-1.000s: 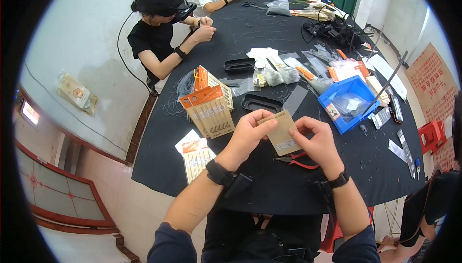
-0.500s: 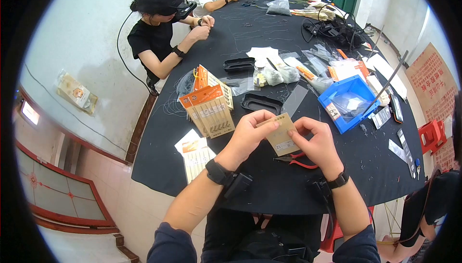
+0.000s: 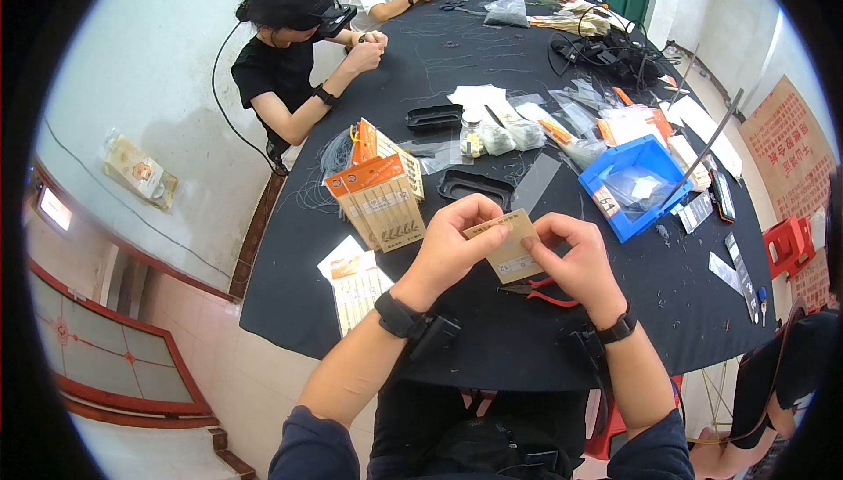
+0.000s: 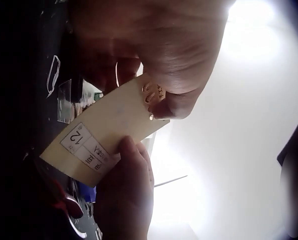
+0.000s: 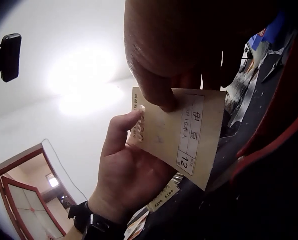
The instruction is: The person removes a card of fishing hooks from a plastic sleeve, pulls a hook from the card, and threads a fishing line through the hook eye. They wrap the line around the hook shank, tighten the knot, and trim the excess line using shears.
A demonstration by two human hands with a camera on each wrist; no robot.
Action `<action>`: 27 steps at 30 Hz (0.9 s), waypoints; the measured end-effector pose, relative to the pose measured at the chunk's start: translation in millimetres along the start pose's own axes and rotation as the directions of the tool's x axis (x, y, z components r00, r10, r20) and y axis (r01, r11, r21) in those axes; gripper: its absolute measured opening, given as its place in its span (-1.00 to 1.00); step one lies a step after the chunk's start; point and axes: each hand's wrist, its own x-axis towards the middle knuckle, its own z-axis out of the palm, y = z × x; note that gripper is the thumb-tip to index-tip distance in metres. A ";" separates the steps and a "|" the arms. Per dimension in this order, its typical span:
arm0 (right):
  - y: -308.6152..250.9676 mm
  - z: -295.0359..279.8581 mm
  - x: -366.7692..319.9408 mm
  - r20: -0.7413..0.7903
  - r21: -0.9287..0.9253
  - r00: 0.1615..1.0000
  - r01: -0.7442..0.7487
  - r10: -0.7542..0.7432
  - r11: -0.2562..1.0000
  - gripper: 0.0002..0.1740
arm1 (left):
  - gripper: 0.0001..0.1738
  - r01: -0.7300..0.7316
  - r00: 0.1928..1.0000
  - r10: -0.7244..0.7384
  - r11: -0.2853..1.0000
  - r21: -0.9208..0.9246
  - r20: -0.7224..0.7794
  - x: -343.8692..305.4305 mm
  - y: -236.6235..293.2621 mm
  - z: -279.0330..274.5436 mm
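Observation:
A tan cardboard card (image 3: 509, 256) with a white label marked 12 is held between both hands over the near part of the table. My left hand (image 3: 461, 238) pinches its top corner, the thumb lying on the face beside a row of small cut-outs (image 5: 140, 131). At the opposite side edge my right hand (image 3: 578, 256) grips the card, thumb on the front and fingers behind. Those fingers are partly hidden by the card in the left wrist view. Beneath the card lie red-handled pliers (image 3: 553, 297) on the black cloth.
Orange-topped hook packets (image 3: 378, 203) stand to the left, with more packets (image 3: 358, 291) lying nearer. Behind the hands is a black tray (image 3: 474, 188). A blue bin (image 3: 637, 186) sits at right beside plastic bags and a phone (image 3: 723, 196). Another person (image 3: 290, 67) works across the table.
The card has tilted slightly, its top edge now a little lower and its face looking shorter. Both hands keep nearly the same place.

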 end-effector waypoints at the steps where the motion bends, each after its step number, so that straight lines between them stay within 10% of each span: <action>1: 0.6 -0.2 -0.1 -0.002 -0.012 1.000 0.024 -0.024 1.000 -0.89 | -0.83 -0.008 1.000 0.009 0.999 0.035 -0.014 0.0 0.6 -0.2; 11: 1.3 1.7 -1.0 -0.014 -0.058 0.977 0.211 -0.212 0.976 -0.90 | -0.83 0.035 0.997 -0.037 0.999 -0.025 -0.068 3.2 -5.2 -1.5; 14: -8.0 -0.1 -1.7 -0.038 0.078 0.994 -0.102 0.106 0.992 -0.80 | -0.80 0.073 0.997 -0.073 0.993 -0.098 -0.002 3.3 0.1 2.4; 20: -12.4 -5.5 3.7 -0.058 -0.205 0.967 0.233 -0.249 0.951 -0.62 | -0.74 0.140 0.988 -0.141 0.990 0.015 0.061 1.5 2.6 1.9; 27: -5.1 -4.5 3.2 -0.064 -0.204 0.961 0.252 -0.270 0.946 -0.72 | -0.71 0.159 0.972 -0.177 0.980 0.122 0.151 -0.1 3.5 5.0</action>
